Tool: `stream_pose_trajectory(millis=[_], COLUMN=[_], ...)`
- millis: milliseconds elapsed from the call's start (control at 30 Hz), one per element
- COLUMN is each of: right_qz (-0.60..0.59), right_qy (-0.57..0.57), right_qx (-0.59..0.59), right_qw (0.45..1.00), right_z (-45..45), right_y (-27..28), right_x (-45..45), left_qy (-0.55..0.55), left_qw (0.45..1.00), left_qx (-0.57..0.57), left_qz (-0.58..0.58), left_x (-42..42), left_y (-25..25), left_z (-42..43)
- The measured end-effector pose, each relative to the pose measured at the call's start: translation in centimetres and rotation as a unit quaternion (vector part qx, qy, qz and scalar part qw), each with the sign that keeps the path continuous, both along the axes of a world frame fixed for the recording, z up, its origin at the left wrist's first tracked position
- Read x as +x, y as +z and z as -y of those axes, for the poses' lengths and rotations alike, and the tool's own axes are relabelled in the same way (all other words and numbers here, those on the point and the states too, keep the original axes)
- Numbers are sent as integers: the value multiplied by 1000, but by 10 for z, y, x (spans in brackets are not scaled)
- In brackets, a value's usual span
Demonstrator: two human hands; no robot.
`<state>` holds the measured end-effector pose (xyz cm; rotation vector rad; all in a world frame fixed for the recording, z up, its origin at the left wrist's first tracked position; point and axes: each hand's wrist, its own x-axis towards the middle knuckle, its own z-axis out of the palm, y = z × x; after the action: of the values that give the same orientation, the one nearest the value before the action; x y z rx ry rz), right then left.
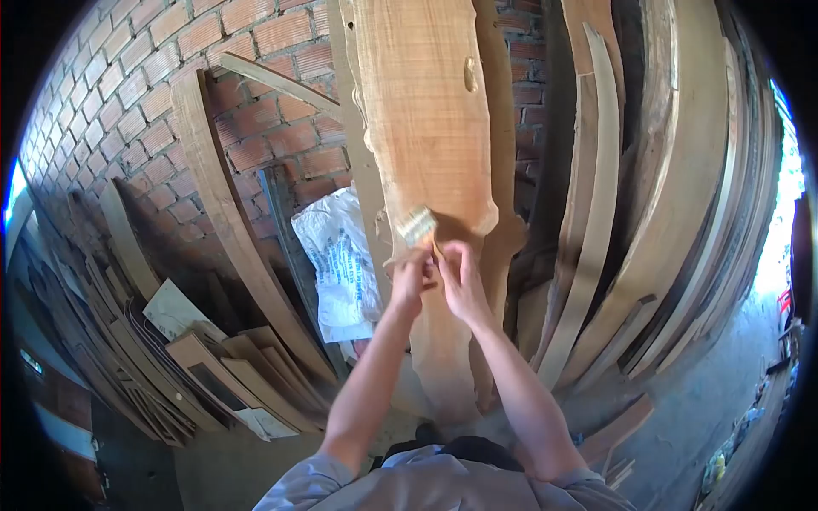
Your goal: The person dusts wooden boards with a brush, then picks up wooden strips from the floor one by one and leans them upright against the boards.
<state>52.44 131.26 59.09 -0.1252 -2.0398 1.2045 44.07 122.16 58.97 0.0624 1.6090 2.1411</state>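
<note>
A paintbrush (pixel 417 225) with pale bristles is held in front of a tall wooden slab (pixel 430 128), bristles up and to the left. My right hand (pixel 463 283) is closed around its handle. Close beside it, my left hand (pixel 411 277) has its fingers curled together at the base of the brush. What those left fingers pinch, if anything, is too small to make out. The slab leans upright with a wavy natural edge and an oval hole (pixel 469 75) near its upper right side. Whether the bristles touch the wood cannot be told.
A white printed sack (pixel 342 264) stands left of the slab, against a brick wall (pixel 268 38). Leaning planks (pixel 226 192) and offcuts (pixel 213 375) crowd the left. More long boards (pixel 673 196) lean at the right, and a wood piece (pixel 618 430) lies on the concrete floor (pixel 707 383).
</note>
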Motion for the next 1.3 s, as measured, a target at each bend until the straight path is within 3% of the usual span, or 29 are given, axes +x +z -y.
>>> stream_pose_trajectory(millis=[33,67,100,200,267,367,467,567,633,700,767,833,900,1100,1200,1300], right_qz=[8,14,87,115,161,169,125,39,-56,-34,6,22,148,386,381,353], right_qy=[42,-24,-27,-67,-38,25,86,81,48,45,34,24,104,223,240,236], right_qx=[-53,-15,-66,-91,-209,-282,-335,-187,-58,-52,-53,-66,-130,-168,-134,-72], right_qw=[998,999,994,987,964,944,930,978,996,997,998,997,975,879,883,902], right_z=[6,16,22,36,30,21,9,-2,-3,-7,-19,-20,-28,-58,-69,-80], right_y=[-23,-47,-72,-173,-206,-135,-24,23,33,12,-50,-96,-133,-176,-218,-171], right_x=[2,11,25,56,63,59,35,5,-5,-6,-10,9,37,84,91,107], left_qy=[-10,-38,-66,-164,-197,-216,-207,-86,-95,-59,-33,-9,1,-11,22,92], left_qw=[1000,999,998,976,967,962,975,993,979,990,995,1000,999,976,968,964], left_qx=[-8,-15,-20,-42,-27,7,56,81,170,101,3,-3,-15,-76,-112,-138], left_qz=[8,9,12,135,160,164,67,-21,-52,-72,-96,-19,45,202,223,207], left_x=[4,5,10,53,63,59,15,0,-13,-12,-3,14,48,110,124,138], left_y=[-14,-45,-77,-124,-135,-133,-77,8,18,9,-30,-93,-123,-181,-192,-194], left_z=[4,7,10,29,27,16,-8,-27,-33,-33,-34,-38,-37,-37,-45,-55])
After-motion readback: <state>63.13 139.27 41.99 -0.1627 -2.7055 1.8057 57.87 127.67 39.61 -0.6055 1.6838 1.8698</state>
